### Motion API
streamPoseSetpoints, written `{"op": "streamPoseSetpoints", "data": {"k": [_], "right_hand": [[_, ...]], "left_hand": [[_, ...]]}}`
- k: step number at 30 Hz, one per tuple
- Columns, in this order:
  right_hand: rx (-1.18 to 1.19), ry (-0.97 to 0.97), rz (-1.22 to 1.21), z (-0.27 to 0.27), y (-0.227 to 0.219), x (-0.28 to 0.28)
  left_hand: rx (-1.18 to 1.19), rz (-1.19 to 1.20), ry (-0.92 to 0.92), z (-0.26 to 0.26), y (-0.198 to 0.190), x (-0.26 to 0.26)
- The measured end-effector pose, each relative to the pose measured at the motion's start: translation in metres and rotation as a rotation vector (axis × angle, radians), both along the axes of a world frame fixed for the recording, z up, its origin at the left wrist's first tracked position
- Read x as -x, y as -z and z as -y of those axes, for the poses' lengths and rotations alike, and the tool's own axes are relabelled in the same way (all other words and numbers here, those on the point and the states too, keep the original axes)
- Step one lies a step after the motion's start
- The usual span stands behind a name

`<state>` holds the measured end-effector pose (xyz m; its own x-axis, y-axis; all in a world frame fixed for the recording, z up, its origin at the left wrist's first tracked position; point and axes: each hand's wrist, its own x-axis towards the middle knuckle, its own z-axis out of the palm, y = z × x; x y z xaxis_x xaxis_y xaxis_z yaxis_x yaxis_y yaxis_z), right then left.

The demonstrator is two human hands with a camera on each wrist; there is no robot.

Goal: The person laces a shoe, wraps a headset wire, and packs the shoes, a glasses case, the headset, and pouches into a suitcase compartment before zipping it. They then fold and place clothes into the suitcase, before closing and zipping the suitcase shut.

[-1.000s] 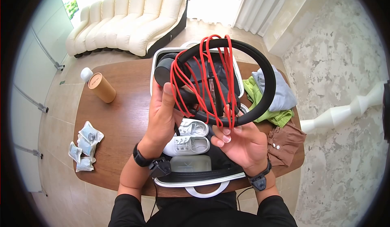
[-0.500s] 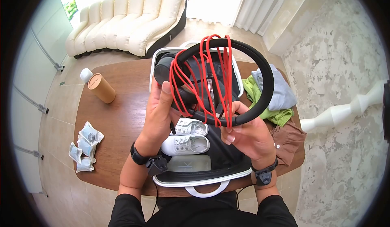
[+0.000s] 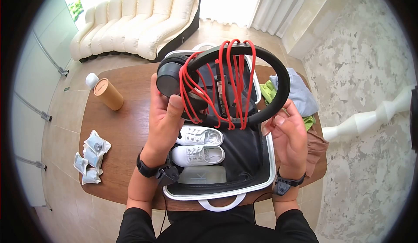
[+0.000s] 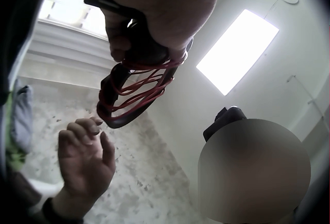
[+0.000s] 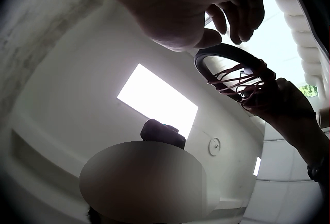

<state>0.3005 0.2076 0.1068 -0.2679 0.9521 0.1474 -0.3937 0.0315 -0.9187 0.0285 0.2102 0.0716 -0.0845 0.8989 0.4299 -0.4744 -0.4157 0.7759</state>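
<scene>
Black over-ear headphones [image 3: 284, 84] are held up over an open suitcase [image 3: 272, 164], with a red cable [image 3: 240, 75] looped several times around the headband. My left hand [image 3: 164, 123] grips them at the ear cups [image 3: 167, 80], thumb toward me. Close to the lower right of the headband is my right hand [image 3: 291, 138], fingers loosely bent and holding nothing; the left wrist view shows this right hand [image 4: 85, 157] apart from the band. Below, in the suitcase's near half, lie white sneakers [image 3: 198, 155] and a translucent case [image 3: 201, 175].
Folded clothes, blue-grey [image 3: 300, 95] and brown [image 3: 317, 149] among them, lie right of the suitcase. On the table's left stand a brown cardboard tube [image 3: 109, 96] and a white-topped item [image 3: 92, 80]. Small pale packets [image 3: 93, 156] lie nearer. A cream sofa [image 3: 143, 23] stands beyond.
My right hand has let go of the headband and cable and moved right. The headphones have turned a little in my left hand, bringing the round ear cup more into view.
</scene>
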Motion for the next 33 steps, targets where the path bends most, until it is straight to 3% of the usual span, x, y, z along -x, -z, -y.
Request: {"op": "streamPoseSetpoints", "data": {"k": [9,16,18,20,24,28,30,32,33], "right_hand": [[-0.1,0.181,0.072,0.0,-0.009,-0.006],[-0.199,0.312,0.023,-0.003,-0.016,-0.045],[-0.254,0.384,0.026,0.0,-0.022,-0.058],[-0.264,0.441,0.012,0.002,-0.024,-0.071],[-0.337,0.514,-0.02,0.006,-0.028,-0.083],[-0.355,0.505,-0.026,0.014,-0.034,-0.089],[-0.364,0.498,0.019,0.018,-0.037,-0.092],[-0.367,0.502,0.004,0.021,-0.039,-0.097],[-0.375,0.499,-0.001,0.022,-0.039,-0.1]], "left_hand": [[-0.103,-0.204,-0.078,0.006,-0.006,0.002],[-0.189,-0.429,-0.1,0.016,-0.013,-0.006],[-0.071,-0.452,-0.067,0.02,-0.013,-0.008],[-0.365,-0.914,-0.157,0.018,-0.015,-0.013],[-0.507,-1.322,-0.07,0.04,-0.028,-0.048],[-0.761,-1.675,0.002,0.056,-0.024,-0.077],[-0.8,-1.736,-0.02,0.059,-0.018,-0.088],[-0.756,-1.86,-0.091,0.06,-0.018,-0.097],[-0.873,-1.888,-0.184,0.055,-0.012,-0.099]]}}
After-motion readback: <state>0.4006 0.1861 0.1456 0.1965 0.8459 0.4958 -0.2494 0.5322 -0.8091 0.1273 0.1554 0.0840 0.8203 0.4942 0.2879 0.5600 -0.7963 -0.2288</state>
